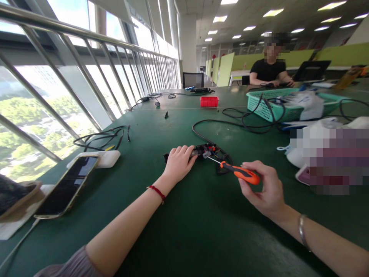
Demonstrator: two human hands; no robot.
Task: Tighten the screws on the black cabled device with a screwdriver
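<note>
On the green table lies a black corded device (208,148), opened up so that coloured wires and small parts show at its right end. My left hand (181,159) is closed over its left part, pressing it to the table and hiding much of it. In my right hand (266,188) is a screwdriver (241,174) with an orange and black handle, pinched near the handle's end. The screwdriver's thin shaft points left, and its tip meets the device's exposed inside. Whether the tip sits in a screw is too small to tell.
A phone (67,186) leans on a white block (109,158) at left, near a coiled black cable (99,139). Farther back are a red tray (209,102) and a green basket (261,107). Plastic bags (325,127) lie at right. A person (268,71) sits across the table.
</note>
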